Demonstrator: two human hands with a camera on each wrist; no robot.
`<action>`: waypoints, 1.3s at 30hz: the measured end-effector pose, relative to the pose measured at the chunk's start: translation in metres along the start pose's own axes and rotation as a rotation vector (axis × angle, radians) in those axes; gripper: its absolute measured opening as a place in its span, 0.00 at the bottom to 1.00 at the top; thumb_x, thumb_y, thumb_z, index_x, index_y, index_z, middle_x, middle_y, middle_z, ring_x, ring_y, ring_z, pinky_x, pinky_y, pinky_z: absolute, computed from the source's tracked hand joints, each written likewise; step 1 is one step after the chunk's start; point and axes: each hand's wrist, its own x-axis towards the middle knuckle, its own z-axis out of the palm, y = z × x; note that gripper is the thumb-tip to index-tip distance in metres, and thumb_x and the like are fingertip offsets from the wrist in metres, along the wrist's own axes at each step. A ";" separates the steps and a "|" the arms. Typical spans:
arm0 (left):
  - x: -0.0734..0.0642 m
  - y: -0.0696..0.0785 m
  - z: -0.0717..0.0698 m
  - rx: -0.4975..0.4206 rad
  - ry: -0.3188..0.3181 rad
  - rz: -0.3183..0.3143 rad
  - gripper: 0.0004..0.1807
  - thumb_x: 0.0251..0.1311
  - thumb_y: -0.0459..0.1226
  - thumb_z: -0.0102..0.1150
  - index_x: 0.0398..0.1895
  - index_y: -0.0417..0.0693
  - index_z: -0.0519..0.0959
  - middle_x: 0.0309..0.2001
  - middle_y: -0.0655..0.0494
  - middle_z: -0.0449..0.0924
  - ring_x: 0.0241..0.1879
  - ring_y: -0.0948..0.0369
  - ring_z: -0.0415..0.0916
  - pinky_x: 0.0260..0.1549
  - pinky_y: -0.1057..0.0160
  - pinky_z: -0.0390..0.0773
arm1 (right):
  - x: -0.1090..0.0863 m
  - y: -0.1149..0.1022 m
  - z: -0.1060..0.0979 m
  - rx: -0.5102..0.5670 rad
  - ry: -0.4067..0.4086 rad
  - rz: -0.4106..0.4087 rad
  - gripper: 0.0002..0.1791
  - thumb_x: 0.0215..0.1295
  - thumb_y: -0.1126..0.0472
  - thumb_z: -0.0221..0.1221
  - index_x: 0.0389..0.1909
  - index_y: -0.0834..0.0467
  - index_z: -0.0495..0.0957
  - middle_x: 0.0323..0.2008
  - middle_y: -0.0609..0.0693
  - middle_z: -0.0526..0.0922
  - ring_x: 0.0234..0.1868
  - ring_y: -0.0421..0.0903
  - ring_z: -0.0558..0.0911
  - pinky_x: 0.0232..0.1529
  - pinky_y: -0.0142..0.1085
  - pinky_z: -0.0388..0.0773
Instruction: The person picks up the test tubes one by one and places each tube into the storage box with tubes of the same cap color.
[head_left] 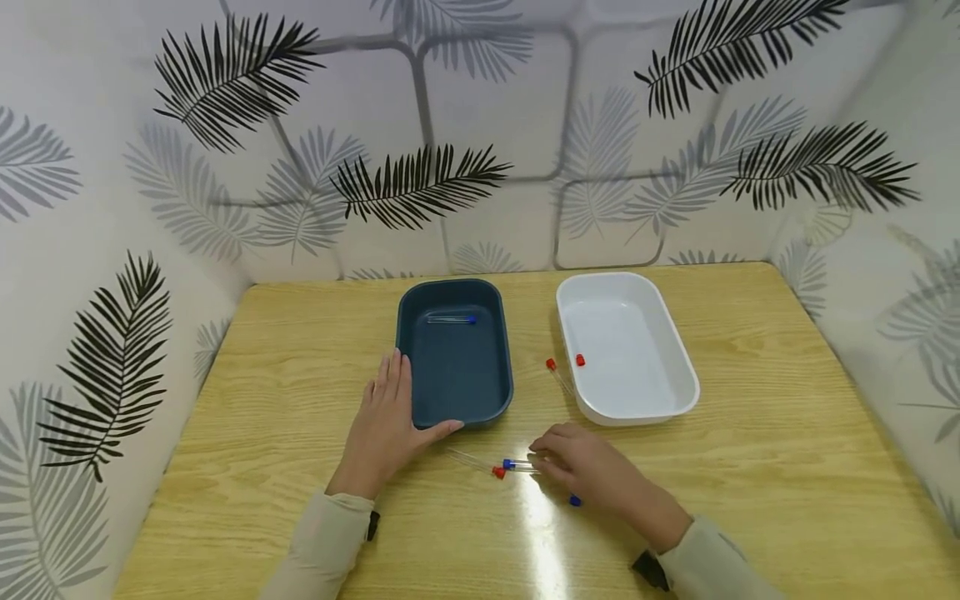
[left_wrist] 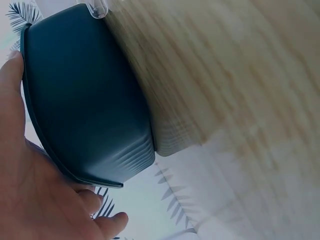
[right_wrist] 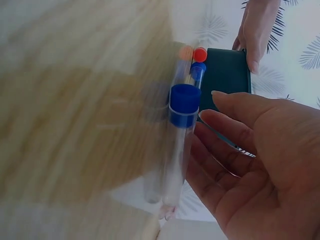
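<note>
Blue-capped tube sideways, cap leftward

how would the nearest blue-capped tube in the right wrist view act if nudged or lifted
The blue-capped tube would probably roll, being round and lying on the table. It seems stiff, its clear body straight, and possibly slippery, its surface looking smooth.

No words, numbers or signs are readable
</note>
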 end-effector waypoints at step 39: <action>-0.005 0.002 -0.001 -0.040 0.014 -0.034 0.65 0.42 0.78 0.40 0.70 0.33 0.50 0.72 0.41 0.43 0.71 0.51 0.37 0.65 0.50 0.50 | 0.022 -0.006 0.012 0.112 -0.204 0.134 0.04 0.55 0.62 0.63 0.30 0.54 0.77 0.26 0.39 0.70 0.27 0.35 0.69 0.29 0.28 0.71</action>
